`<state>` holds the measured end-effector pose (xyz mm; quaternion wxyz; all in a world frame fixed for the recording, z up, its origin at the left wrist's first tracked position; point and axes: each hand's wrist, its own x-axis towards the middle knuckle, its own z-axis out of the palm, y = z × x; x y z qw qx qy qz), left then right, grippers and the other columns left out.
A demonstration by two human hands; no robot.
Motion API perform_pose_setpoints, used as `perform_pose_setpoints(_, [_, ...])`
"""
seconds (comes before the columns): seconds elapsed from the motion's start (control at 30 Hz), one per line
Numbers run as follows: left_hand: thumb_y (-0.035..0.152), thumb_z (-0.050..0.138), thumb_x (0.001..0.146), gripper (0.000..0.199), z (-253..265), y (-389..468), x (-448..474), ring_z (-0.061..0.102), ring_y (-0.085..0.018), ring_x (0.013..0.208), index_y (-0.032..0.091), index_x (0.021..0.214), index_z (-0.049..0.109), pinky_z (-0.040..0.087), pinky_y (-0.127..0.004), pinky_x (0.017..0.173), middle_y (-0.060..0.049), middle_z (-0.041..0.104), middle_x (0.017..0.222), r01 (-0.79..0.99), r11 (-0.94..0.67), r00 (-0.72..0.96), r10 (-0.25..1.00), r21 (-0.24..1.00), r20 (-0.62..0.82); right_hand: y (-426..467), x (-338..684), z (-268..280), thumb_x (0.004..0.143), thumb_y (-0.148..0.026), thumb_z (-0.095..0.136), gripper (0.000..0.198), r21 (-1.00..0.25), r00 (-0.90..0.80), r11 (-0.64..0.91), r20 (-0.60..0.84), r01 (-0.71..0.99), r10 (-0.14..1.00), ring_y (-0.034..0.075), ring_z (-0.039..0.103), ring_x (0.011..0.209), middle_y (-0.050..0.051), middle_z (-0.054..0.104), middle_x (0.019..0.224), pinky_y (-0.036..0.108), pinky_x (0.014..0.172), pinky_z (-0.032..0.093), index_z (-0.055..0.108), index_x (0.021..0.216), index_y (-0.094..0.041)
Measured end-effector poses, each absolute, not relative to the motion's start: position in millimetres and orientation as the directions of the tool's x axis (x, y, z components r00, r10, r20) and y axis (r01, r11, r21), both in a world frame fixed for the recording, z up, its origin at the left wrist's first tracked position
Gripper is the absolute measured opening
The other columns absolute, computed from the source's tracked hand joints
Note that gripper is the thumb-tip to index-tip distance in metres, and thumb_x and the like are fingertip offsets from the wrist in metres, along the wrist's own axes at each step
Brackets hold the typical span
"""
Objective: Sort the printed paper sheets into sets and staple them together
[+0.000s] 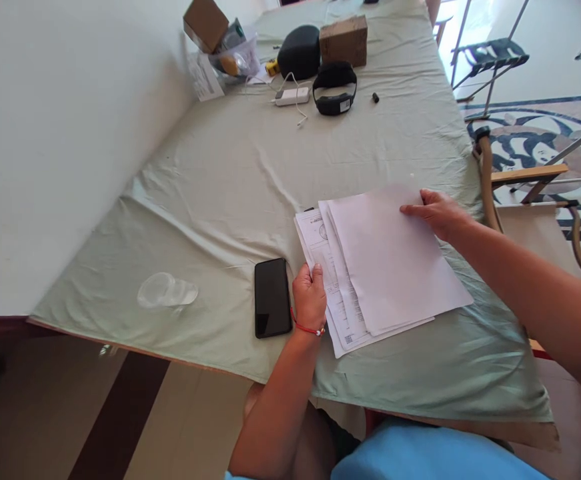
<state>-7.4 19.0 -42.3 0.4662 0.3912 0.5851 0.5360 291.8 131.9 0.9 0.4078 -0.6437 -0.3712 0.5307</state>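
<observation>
A loose stack of paper sheets (395,260) lies fanned out near the front right of the cloth-covered table. Its top sheet looks blank; printed sheets (323,243) with a round stamp show beneath on the left. My left hand (310,297), with a red string bracelet at the wrist, grips the left edge of the stack, thumb on top. At the upper right edge my right hand (435,212) pinches the top sheet, thumb above and fingers curled under. A black smartphone (273,298) lies screen up just left of my left hand. Some small dark thing peeks out behind the papers.
A clear plastic cup (163,291) lies on its side at the left. Farther back are a white power bank (291,97) with cable, a black headset (335,90), a black case (299,52) and cardboard box (344,40). A wooden chair (530,177) stands at right.
</observation>
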Motion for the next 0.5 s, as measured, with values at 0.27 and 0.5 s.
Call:
perform_pose_setpoints(0.27, [0.047, 0.079, 0.081, 0.04, -40, 20, -8, 0.076, -0.028, 0.098, 0.017, 0.106, 0.073, 0.059, -0.04, 0.091, -0.012, 0.08, 0.109, -0.105, 0.17, -0.25, 0.949, 0.98, -0.192, 134, 312, 17, 0.067, -0.015, 0.085, 0.023, -0.894, 0.135, -0.435, -0.447, -0.109, 0.884, 0.022, 0.072, 0.075, 0.009, 0.079, 0.095, 0.038, 0.074, 0.064, 0.076, 0.087, -0.021])
perform_pose_setpoints(0.5, [0.034, 0.077, 0.084, 0.029, -46, 22, -12, 0.075, -0.028, 0.1, 0.018, 0.105, 0.068, 0.059, -0.042, 0.096, -0.012, 0.079, 0.109, 0.028, 0.131, -0.29, 0.95, 0.991, -0.117, 127, 288, 11, 0.065, -0.013, 0.086, 0.024, -0.856, 0.045, -0.506, -0.512, -0.103, 0.858, 0.02, 0.071, 0.069, 0.008, 0.078, 0.087, 0.033, 0.066, 0.062, 0.075, 0.085, -0.02])
